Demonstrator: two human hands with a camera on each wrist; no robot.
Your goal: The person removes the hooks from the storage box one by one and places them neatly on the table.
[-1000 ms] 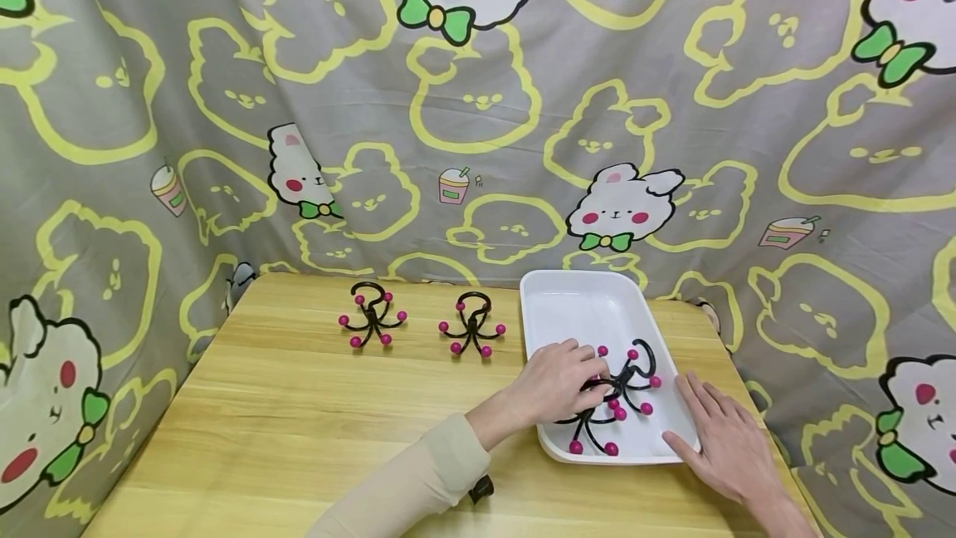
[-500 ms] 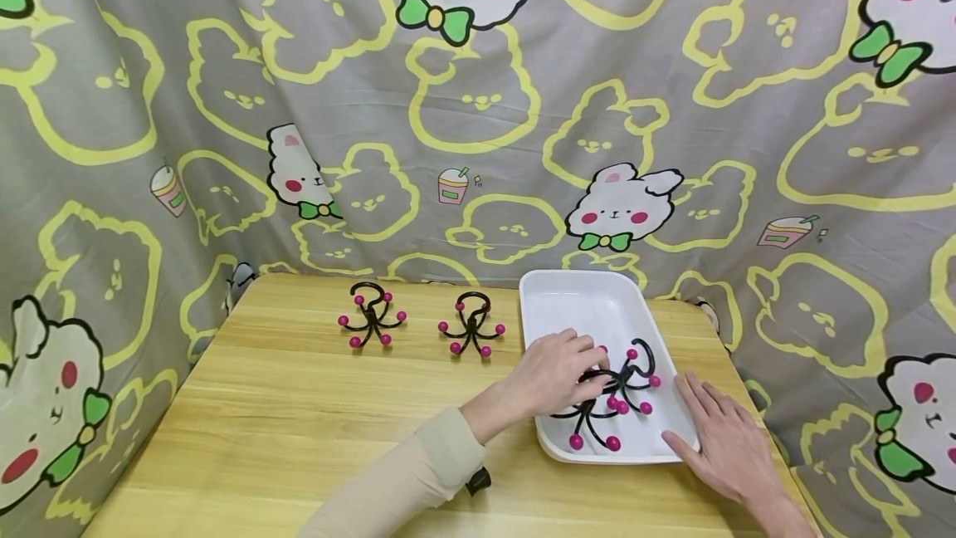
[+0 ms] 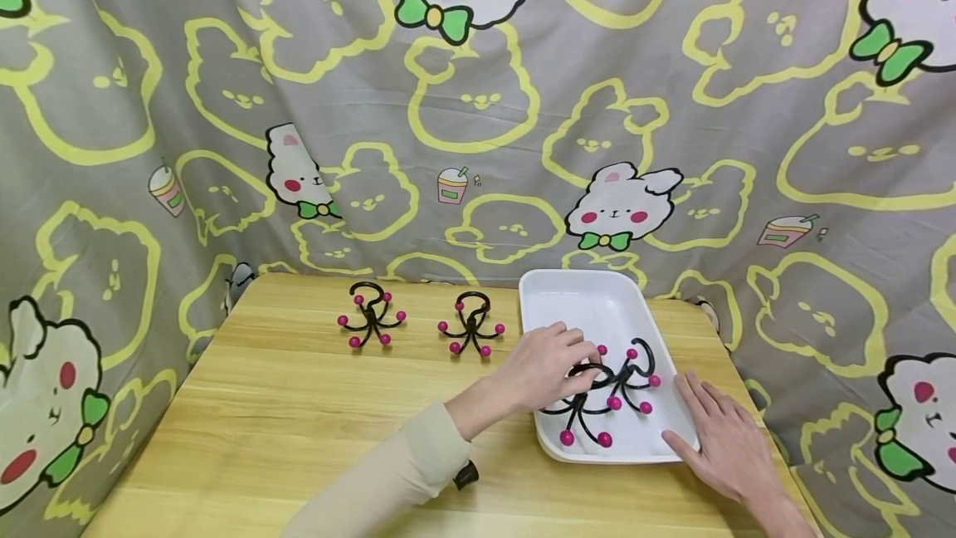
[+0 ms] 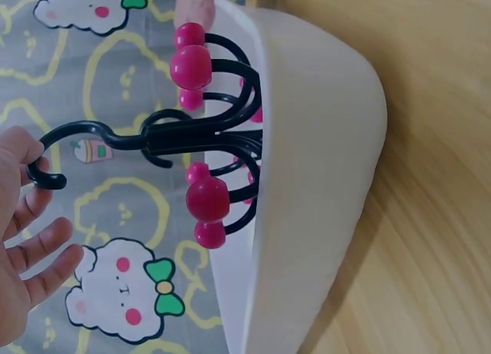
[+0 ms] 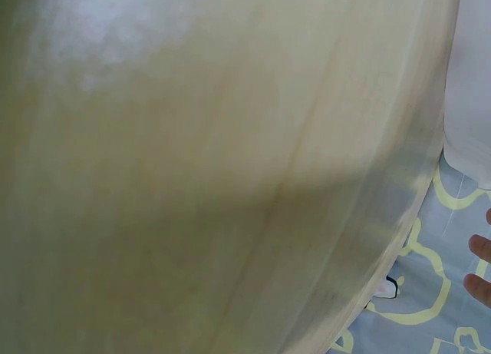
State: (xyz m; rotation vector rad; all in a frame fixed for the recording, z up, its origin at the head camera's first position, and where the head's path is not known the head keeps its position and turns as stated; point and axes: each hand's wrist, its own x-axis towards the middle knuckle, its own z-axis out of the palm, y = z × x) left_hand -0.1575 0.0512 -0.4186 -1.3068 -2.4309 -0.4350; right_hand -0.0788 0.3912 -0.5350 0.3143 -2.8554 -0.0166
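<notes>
My left hand [image 3: 548, 368] pinches the curved top of a black hook hanger [image 3: 578, 402] with pink ball tips, over the near left part of a white tray [image 3: 534, 293]. In the left wrist view, thumb and index finger grip the end of the hook; the other fingers are loosely extended. The hanger's arms spread downward at the tray wall [image 4: 318, 139]. A second hook hanger [image 3: 626, 378] lies in the tray, just right of the held one. My right hand [image 3: 728, 442] rests with fingers extended against the tray's right rim. The right wrist view catches only its fingertips [image 5: 479, 248].
Two more hook hangers [image 3: 372, 319] lie side by side toward the back left of the wooden table [image 3: 321, 405]. A patterned curtain [image 3: 493, 123] hangs behind the table and at both sides. A small black object [image 3: 466, 476] shows beside the left sleeve.
My left hand has moved slightly left with the held hanger, drawing it away from the second hanger in the tray. My right hand and the tray stay where they were.
</notes>
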